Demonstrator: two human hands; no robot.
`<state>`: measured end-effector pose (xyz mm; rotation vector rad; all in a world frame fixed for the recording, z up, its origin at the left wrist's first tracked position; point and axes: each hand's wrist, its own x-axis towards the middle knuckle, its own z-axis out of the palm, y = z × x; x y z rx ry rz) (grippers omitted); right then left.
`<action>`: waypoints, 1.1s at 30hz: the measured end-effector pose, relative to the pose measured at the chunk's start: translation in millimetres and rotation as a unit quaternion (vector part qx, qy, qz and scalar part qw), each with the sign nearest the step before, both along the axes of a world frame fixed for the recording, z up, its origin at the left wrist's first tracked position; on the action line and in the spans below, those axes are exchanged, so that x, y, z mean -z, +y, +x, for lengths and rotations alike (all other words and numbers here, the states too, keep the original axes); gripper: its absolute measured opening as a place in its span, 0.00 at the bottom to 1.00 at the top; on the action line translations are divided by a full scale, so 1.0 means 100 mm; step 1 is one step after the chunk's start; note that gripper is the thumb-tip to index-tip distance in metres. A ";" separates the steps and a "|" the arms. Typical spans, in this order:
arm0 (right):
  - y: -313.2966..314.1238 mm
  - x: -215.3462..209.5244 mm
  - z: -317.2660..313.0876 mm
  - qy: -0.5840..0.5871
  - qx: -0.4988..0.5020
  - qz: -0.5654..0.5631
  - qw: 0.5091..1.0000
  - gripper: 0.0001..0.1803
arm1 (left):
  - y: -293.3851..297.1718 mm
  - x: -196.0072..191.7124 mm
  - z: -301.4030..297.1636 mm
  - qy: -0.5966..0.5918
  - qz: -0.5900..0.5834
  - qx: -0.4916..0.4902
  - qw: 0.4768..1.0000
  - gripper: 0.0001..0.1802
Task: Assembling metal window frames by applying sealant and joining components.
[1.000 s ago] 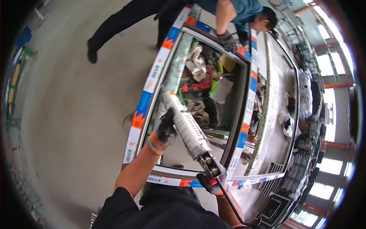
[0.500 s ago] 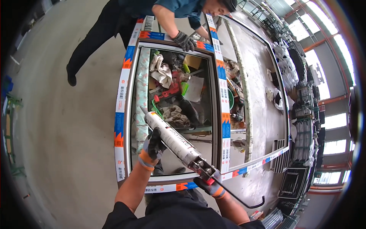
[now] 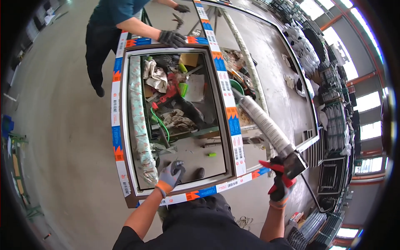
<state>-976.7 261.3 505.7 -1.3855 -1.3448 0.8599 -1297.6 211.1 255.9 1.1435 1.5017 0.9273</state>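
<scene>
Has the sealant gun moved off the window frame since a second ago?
Yes. The sealant gun, earlier lying across the glass, now sits right of the window frame, held by the right hand alone; the left hand rests on the glass.

White, blue and orange label strips point(image 3: 228, 109) run round the window frame point(image 3: 125, 125); a small flat package point(image 3: 295, 217) lies at five o'clock, blurred.
</scene>
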 end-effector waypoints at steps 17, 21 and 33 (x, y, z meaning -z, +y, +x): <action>0.95 0.70 2.00 0.083 -0.024 -0.277 0.957 0.07 | -0.57 0.24 1.11 0.444 0.038 0.021 0.895 0.17; 1.35 1.18 2.29 0.111 -0.124 -0.325 0.931 0.08 | -0.61 0.29 1.14 0.486 0.032 0.003 0.873 0.18; 1.97 3.85 1.86 -0.215 -0.238 -0.443 0.837 0.13 | -0.57 0.30 1.20 0.504 -0.003 0.007 0.864 0.18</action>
